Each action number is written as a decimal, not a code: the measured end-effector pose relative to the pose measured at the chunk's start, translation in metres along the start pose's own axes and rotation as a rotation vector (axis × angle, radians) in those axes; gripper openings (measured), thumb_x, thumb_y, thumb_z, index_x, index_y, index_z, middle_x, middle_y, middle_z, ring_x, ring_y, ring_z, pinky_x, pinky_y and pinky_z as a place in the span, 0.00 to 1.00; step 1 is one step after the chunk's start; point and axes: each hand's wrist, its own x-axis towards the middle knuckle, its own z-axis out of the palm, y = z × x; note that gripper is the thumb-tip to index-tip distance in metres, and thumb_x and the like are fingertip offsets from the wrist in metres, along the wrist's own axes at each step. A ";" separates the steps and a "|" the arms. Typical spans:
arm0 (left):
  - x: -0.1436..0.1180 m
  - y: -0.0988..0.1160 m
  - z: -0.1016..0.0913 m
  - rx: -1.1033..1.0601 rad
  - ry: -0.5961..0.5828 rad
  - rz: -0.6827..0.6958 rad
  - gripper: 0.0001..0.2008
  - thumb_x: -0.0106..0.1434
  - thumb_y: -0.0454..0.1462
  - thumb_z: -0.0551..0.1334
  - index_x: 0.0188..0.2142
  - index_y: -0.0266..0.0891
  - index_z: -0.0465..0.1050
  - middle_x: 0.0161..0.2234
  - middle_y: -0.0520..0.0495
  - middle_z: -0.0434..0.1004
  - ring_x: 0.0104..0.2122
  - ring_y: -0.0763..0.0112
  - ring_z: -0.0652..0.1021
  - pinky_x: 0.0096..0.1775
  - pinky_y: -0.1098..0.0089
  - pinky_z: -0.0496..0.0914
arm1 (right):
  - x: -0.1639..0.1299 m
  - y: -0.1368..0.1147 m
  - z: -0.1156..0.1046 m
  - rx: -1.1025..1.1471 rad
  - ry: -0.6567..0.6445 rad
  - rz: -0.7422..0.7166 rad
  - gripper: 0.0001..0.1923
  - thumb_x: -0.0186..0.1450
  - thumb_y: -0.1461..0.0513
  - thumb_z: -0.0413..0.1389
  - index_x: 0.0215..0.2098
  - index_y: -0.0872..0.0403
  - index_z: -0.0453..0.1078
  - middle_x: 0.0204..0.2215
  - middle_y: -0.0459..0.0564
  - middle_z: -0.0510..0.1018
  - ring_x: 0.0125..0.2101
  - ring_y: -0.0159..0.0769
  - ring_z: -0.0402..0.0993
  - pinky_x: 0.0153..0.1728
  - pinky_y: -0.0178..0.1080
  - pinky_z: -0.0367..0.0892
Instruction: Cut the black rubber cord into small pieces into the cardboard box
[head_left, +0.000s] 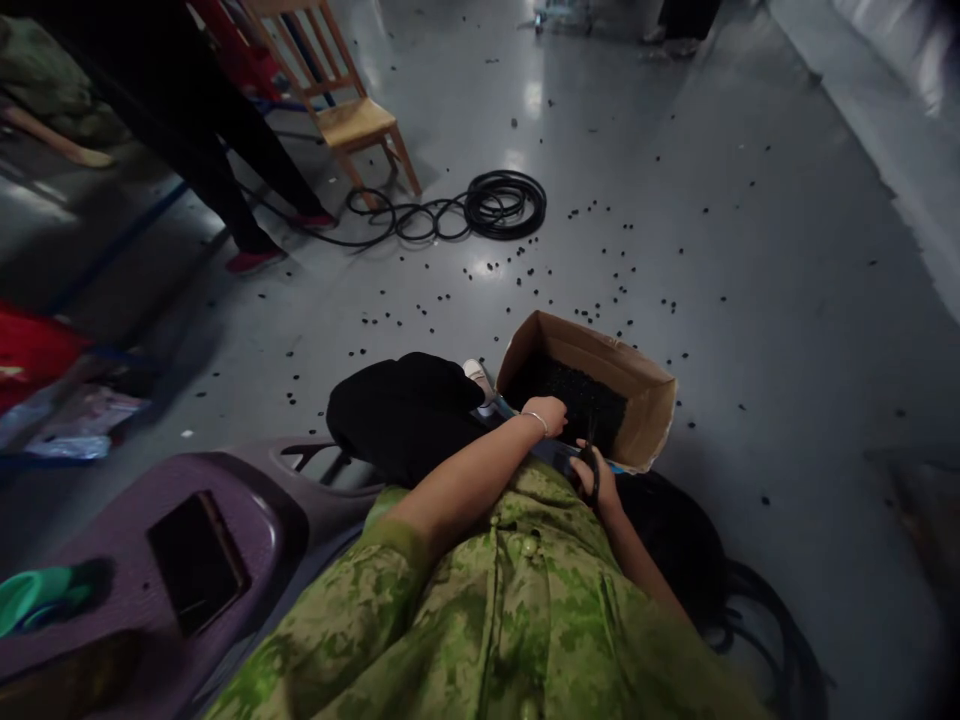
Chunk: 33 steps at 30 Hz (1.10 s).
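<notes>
Head view: the cardboard box [645,395] of black pellets lies tilted just beyond the fingers. The left hand [546,413] reaches in, its grip hidden; the right hand [596,480] clenches black scissors [592,465]. A nudge could spill more pellets onto the floor [675,230].

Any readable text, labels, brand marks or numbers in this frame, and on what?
None can be read.
The cardboard box shows plain brown walls with no print in view.
The dark phone on the purple stool has a blank screen.
The red packaging at far left is too blurred to read.
</notes>
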 end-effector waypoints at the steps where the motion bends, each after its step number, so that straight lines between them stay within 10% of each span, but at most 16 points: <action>1: 0.002 -0.007 0.002 -0.016 -0.021 0.016 0.15 0.63 0.42 0.55 0.42 0.39 0.76 0.44 0.40 0.76 0.45 0.61 0.76 0.44 0.68 0.69 | 0.002 0.004 0.005 -0.065 0.001 -0.035 0.27 0.52 0.50 0.57 0.46 0.56 0.70 0.27 0.47 0.76 0.27 0.34 0.71 0.32 0.36 0.64; 8: 0.007 -0.040 -0.007 -0.222 0.008 0.058 0.16 0.63 0.42 0.54 0.45 0.40 0.75 0.38 0.45 0.79 0.39 0.68 0.77 0.41 0.74 0.68 | 0.019 0.011 0.009 -0.137 -0.102 -0.011 0.28 0.54 0.47 0.55 0.45 0.57 0.70 0.24 0.47 0.75 0.24 0.35 0.71 0.29 0.37 0.65; 15: 0.004 -0.033 -0.009 -0.153 -0.006 0.092 0.17 0.63 0.41 0.54 0.47 0.42 0.74 0.45 0.46 0.77 0.44 0.68 0.76 0.43 0.75 0.67 | 0.016 0.008 0.010 -0.178 -0.129 -0.181 0.24 0.57 0.51 0.54 0.47 0.55 0.71 0.45 0.53 0.77 0.43 0.44 0.74 0.46 0.44 0.66; 33: -0.004 -0.023 -0.011 -0.081 -0.095 0.159 0.16 0.62 0.39 0.55 0.46 0.44 0.76 0.44 0.48 0.78 0.42 0.67 0.76 0.42 0.74 0.68 | 0.013 0.007 0.021 -0.124 -0.085 -0.143 0.24 0.57 0.49 0.56 0.47 0.53 0.73 0.42 0.52 0.79 0.43 0.45 0.75 0.45 0.43 0.67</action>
